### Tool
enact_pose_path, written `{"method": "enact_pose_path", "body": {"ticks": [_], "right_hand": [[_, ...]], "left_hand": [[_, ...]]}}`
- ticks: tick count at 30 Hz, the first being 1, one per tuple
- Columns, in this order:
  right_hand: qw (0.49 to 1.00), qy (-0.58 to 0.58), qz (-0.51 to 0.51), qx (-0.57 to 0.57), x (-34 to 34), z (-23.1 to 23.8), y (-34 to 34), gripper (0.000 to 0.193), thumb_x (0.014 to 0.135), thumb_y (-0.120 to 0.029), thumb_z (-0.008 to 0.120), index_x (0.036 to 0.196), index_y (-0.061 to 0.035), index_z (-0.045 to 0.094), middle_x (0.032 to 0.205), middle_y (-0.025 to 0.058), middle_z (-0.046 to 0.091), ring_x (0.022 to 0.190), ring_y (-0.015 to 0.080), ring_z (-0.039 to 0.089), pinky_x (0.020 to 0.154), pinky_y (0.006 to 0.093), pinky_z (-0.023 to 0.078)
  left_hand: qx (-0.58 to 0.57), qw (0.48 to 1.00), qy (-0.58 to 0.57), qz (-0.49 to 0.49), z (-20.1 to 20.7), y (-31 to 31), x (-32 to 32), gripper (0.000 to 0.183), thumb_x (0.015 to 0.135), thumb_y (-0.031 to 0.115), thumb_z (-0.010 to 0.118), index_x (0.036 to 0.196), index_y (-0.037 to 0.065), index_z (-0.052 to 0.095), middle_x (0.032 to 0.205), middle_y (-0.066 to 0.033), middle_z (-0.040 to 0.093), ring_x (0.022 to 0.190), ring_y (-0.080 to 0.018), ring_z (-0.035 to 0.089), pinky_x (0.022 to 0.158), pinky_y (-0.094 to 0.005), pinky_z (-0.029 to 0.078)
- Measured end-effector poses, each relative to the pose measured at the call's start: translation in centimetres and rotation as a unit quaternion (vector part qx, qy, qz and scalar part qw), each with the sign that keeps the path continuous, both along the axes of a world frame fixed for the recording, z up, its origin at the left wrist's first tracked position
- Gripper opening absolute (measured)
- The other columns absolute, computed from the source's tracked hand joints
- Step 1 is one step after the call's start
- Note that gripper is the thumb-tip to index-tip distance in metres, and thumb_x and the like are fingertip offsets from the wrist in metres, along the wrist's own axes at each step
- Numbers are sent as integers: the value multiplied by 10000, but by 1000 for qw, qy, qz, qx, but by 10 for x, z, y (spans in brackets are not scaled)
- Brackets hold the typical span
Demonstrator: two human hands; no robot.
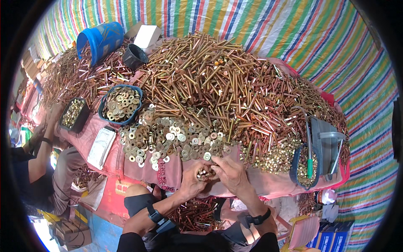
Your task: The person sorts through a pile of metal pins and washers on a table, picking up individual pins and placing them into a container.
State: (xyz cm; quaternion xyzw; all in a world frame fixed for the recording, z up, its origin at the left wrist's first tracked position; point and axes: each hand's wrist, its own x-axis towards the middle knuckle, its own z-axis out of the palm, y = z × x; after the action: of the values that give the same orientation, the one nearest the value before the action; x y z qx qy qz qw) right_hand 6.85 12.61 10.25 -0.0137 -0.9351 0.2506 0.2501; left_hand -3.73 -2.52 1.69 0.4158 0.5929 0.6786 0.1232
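Near the table's front edge, my left hand [193,180] is closed around a small bundle of bolts [204,173], whose ends point up. My right hand [231,174] meets it from the right, its thumb and fingers bent together at the bundle's top; whatever they pinch is too small to make out. Just beyond both hands spreads a heap of flat round washers [174,136]. Behind it rises a large mound of long brassy bolts [197,80]. To the right of my hands lies a pile of small golden nuts [273,157].
A blue-rimmed tub of nuts [305,168] and a grey scoop-like container [325,147] stand right. Leftward are a basin of washers [121,105], a dark nut tray [73,114], a black cup [134,57] and a tipped blue bucket [100,40]. Another person's arm [44,145] reaches in at far left.
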Motion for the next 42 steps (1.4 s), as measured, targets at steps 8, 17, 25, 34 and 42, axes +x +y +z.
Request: {"method": "enact_pose_path", "body": {"ticks": [8,17,25,34,42], "right_hand": [[988,-27,-116,-94,6,-20,29,201,989,-164,711,1111,-12,762,950,183,719,864,341,717,760,438,558],[944,-138,-299,-21,-26,-51,76,236,921,-215,759,1068,-33,793,918,236,756,872,396,748,798,474,578],[943,-172,-284,-6,-31,-42,77,233,927,-166,732,1045,36,735,835,239,745,778,421,738,763,519,588],[876,-146,-32,-459,3,-11,40,259,993,-58,716,1220,61,676,992,88,715,766,115,691,647,251,568],[978,-46,55,-196,2,2,20,252,947,-28,742,1196,13,753,1065,112,716,910,175,703,767,303,560]], "left_hand": [[-57,996,-72,23,6,0,9,295,922,-43,690,1194,65,661,1033,-95,752,874,-185,732,789,-316,583],[-28,999,-32,-13,0,-1,4,486,908,-59,752,1361,92,664,1013,-72,750,910,-132,706,796,-282,557],[-61,997,-41,-31,-1,-2,1,595,768,-133,595,1327,47,686,1081,-117,744,968,-217,729,864,-319,572],[-50,998,-31,-32,-4,-3,2,507,815,-112,630,1301,29,671,1054,-112,747,944,-200,716,841,-318,564],[-43,996,-65,-47,-10,-2,3,526,799,-115,641,1309,12,656,1076,-122,747,967,-193,710,880,-315,559]]}}
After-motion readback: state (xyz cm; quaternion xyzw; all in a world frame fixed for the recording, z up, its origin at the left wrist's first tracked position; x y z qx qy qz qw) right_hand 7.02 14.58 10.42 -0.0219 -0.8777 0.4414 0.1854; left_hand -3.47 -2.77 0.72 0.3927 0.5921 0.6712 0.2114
